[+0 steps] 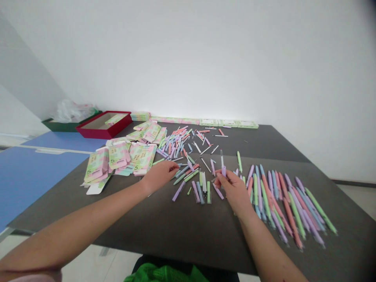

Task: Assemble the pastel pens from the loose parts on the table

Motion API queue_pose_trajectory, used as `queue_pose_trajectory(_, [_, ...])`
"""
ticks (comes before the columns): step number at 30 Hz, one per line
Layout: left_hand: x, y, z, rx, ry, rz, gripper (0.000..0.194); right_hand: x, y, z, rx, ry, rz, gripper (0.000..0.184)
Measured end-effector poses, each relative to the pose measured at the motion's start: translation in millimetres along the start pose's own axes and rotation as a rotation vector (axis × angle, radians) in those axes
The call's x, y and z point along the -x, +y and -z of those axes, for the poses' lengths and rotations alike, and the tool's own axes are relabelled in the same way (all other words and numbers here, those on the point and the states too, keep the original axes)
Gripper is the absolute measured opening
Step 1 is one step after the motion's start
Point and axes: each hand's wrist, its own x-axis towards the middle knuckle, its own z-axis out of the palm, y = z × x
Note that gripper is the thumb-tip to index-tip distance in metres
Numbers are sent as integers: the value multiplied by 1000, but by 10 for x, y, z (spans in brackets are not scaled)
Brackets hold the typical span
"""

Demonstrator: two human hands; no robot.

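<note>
My right hand (233, 190) grips a lilac pen barrel (223, 170) upright, with a clear slim part (221, 158) rising from it. My left hand (160, 176) reaches over scattered pastel pen parts (183, 150), its fingertips among them. Whether those fingers hold a piece is hard to tell. Assembled pastel pens (282, 207) lie fanned out to the right of my right hand. Printed pale green and pink cardboard boxes (119, 154) lie flat in a heap to the left of my left hand. Everything rests on a dark grey table (188, 231).
A red box (102, 131) holding a printed carton and a green box (60, 125) with a plastic bag stand beyond the table's far left corner. Flat cartons (205, 122) line the wall. A blue table (38, 176) adjoins on the left.
</note>
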Motion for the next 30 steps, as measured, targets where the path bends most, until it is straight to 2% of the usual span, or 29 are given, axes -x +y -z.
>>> queue_pose_trajectory(5, [-138, 112, -88, 17, -3, -58, 31, -12, -23, 32, -12, 23, 2, 29])
queue_pose_trajectory(10, [-123, 211, -150, 52, -27, -102, 31, -22, -46, 78, -37, 49, 4, 26])
queue_pose_trajectory(13, [-124, 296, -237, 82, -42, -173, 29, -42, -41, 106, -93, 61, 15, 25])
queue_pose_trajectory(15, [-152, 386, -350, 62, -55, -300, 26, -58, -29, 119, -121, 69, 25, 25])
queue_pose_trajectory(18, [-230, 556, -596, -49, -99, -648, 23, -75, -10, 123, -124, 78, 26, 27])
queue_pose_trajectory(20, [-299, 663, -776, -149, -85, -861, 21, -81, -2, 120, -110, 87, 26, 28])
queue_pose_trajectory(22, [-369, 740, -932, -247, -36, -959, 18, -84, 3, 116, -92, 91, 32, 27])
queue_pose_trajectory(26, [-455, 775, -1090, -376, -3, -988, 11, -91, 15, 124, -59, 94, 41, 26])
queue_pose_trajectory(30, [-453, 702, -1075, -333, -26, -958, 12, -91, -5, 163, -93, 115, 31, 25])
